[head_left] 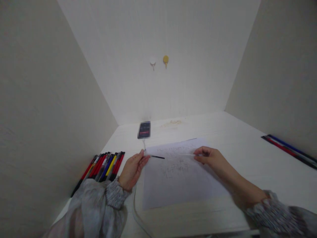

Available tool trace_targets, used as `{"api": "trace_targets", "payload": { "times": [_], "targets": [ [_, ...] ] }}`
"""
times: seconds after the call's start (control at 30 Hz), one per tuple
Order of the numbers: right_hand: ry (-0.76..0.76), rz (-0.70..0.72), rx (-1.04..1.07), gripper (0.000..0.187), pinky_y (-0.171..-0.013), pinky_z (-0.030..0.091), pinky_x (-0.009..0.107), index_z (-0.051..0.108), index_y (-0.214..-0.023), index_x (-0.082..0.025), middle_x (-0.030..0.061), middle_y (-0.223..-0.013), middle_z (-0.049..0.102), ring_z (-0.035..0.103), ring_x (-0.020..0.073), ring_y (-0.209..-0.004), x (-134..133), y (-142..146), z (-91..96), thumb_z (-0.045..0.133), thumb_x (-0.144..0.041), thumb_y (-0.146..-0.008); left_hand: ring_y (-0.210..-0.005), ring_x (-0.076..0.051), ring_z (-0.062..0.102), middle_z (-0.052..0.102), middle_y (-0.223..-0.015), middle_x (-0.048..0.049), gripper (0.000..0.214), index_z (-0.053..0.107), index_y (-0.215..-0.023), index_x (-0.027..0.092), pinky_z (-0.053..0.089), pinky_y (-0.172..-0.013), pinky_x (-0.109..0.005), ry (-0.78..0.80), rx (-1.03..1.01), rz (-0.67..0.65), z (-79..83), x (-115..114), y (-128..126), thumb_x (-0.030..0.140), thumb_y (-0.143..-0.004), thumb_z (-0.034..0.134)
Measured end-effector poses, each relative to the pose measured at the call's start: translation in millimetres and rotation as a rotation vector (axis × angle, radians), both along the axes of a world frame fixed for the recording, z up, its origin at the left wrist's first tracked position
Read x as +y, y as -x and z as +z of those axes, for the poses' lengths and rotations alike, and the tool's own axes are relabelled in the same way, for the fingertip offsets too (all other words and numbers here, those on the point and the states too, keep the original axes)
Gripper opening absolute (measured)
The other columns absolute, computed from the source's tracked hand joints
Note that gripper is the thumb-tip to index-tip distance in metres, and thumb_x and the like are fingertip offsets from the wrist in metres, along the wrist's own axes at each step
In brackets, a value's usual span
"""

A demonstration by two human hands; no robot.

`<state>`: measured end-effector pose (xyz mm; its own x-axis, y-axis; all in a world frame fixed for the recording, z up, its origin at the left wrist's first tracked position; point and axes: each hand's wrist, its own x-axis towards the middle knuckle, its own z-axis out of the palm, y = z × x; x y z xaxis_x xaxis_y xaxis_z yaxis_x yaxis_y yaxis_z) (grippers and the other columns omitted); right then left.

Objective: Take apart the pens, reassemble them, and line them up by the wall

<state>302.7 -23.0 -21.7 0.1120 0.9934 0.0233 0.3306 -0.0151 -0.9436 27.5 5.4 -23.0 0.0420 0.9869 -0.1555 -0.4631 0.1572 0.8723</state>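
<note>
A white sheet of paper (178,178) with faint scribbles lies on the white table (247,155). My left hand (132,168) rests at the sheet's left edge, fingers pinched on a thin dark pen refill (157,157) that points right over the paper. My right hand (210,157) lies on the sheet's upper right part, fingers closed on a thin pale tube (187,154), seemingly a clear pen barrel, that points left toward the refill. A gap separates the two parts.
A row of several red, blue, yellow and black pens (105,165) lies by the left wall. More pens (289,150) lie at the right wall. A phone (144,130) with a white cable (138,215) sits at the back. Two wall hooks (159,61) hang above.
</note>
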Motion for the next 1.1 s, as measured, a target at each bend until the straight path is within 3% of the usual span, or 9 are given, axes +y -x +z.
{"api": "trace_targets", "payload": {
  "times": [0.17, 0.37, 0.6, 0.77, 0.97, 1.1],
  "targets": [
    [-0.080, -0.036, -0.233, 0.016, -0.055, 0.037, 0.025, 0.062, -0.073, -0.014, 0.0025, -0.065, 0.057, 0.050, 0.0135, -0.059, -2.1, -10.5, 1.4, 0.054, -0.019, -0.060, -0.067, -0.010, 0.061, 0.065, -0.070, -0.0047, 0.008, 0.059, -0.065, 0.013, 0.048, -0.069, -0.015, 0.014, 0.070, -0.042, -0.1, -0.6, -0.6, 0.018, -0.071, 0.057],
    [-0.193, -0.018, -0.496, 0.020, -0.060, 0.038, 0.025, 0.062, -0.077, -0.016, 0.0033, -0.073, 0.057, 0.050, 0.0132, -0.063, -8.8, -8.5, 17.2, 0.048, -0.013, -0.064, -0.067, -0.010, 0.061, 0.064, -0.066, -0.0033, 0.010, 0.060, -0.064, 0.015, 0.049, -0.069, -0.016, 0.006, 0.096, -0.057, -2.7, 0.8, -0.6, 0.018, -0.073, 0.055],
    [-0.211, 0.035, -0.543, 0.018, -0.060, 0.039, 0.024, 0.062, -0.075, -0.017, 0.0032, -0.074, 0.057, 0.051, 0.0125, -0.064, -16.4, -12.3, 36.1, 0.048, -0.013, -0.064, -0.068, -0.010, 0.061, 0.064, -0.069, -0.0034, 0.010, 0.059, -0.067, 0.014, 0.049, -0.069, -0.015, 0.005, 0.140, -0.067, -2.7, 1.3, 0.8, 0.017, -0.074, 0.054],
    [-0.197, -0.042, -0.582, 0.018, -0.056, 0.039, 0.023, 0.061, -0.078, -0.016, 0.0028, -0.071, 0.059, 0.052, 0.0125, -0.061, -21.7, -19.1, 46.0, 0.048, -0.019, -0.066, -0.070, -0.009, 0.060, 0.063, -0.069, -0.0004, 0.011, 0.058, -0.066, 0.015, 0.048, -0.072, -0.014, 0.024, 0.159, -0.107, -0.9, 0.5, 0.3, 0.018, -0.075, 0.053],
    [-0.119, -0.184, -0.793, 0.018, -0.058, 0.038, 0.023, 0.060, -0.077, -0.015, 0.0048, -0.070, 0.062, 0.055, 0.0147, -0.064, -12.4, -30.0, 25.7, 0.046, -0.021, -0.068, -0.070, -0.008, 0.060, 0.062, -0.069, 0.0002, 0.010, 0.057, -0.068, 0.016, 0.048, -0.070, -0.013, 0.014, 0.177, -0.141, 0.7, -1.1, 0.4, 0.019, -0.076, 0.052],
    [-0.024, -0.167, -0.960, 0.016, -0.057, 0.035, 0.025, 0.057, -0.073, -0.014, 0.0073, -0.069, 0.061, 0.054, 0.0166, -0.064, -10.1, -29.5, 7.3, 0.044, -0.021, -0.069, -0.070, -0.008, 0.060, 0.063, -0.070, -0.0005, 0.011, 0.057, -0.068, 0.016, 0.048, -0.068, -0.013, 0.019, 0.196, -0.142, 1.3, -1.9, -0.4, 0.022, -0.076, 0.052]
  ]
}}
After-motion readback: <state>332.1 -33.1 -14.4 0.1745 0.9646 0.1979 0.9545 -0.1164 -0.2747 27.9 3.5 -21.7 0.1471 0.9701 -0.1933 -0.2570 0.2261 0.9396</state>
